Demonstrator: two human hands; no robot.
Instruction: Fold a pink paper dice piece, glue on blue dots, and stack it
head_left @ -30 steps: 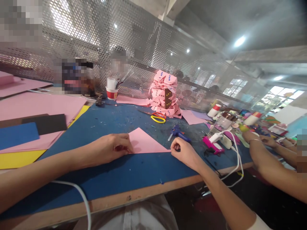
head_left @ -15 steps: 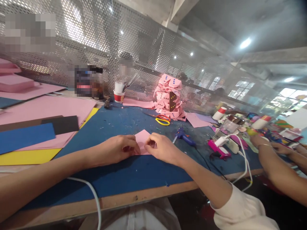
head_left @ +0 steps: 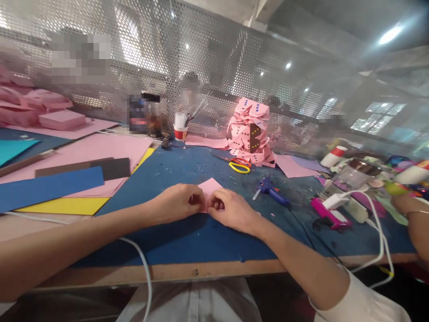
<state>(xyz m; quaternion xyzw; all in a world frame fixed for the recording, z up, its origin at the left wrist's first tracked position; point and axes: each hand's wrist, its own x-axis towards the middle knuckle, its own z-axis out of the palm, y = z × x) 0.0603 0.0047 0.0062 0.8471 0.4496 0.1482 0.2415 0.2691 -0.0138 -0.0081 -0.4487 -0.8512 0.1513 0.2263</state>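
A small pink sheet (head_left: 211, 184) lies on the blue table mat (head_left: 174, 243), its pointed far corner showing beyond my fingers. My left hand (head_left: 182, 201) pinches its near edge from the left. From the right, my right hand (head_left: 231, 208) pinches the same edge, close against the left fingertips. The fingers cover most of the near part of the sheet. Beyond the hands are scissors (head_left: 239, 165) with yellow and orange handles, and to the right lies a blue glue gun (head_left: 273, 191).
A pile of folded pink pieces (head_left: 250, 132) stands at the back. Left are large pink sheets (head_left: 134, 145) and a blue strip (head_left: 50, 188). A paper cup (head_left: 180, 133) holds tools. A magenta device (head_left: 331, 213), white cables (head_left: 380, 228) and another person's arm (head_left: 417, 223) are on the right.
The view has turned left, shifting the table things rightward in the picture. My two hands have come closer together on the pink sheet, covering more of its near edge.
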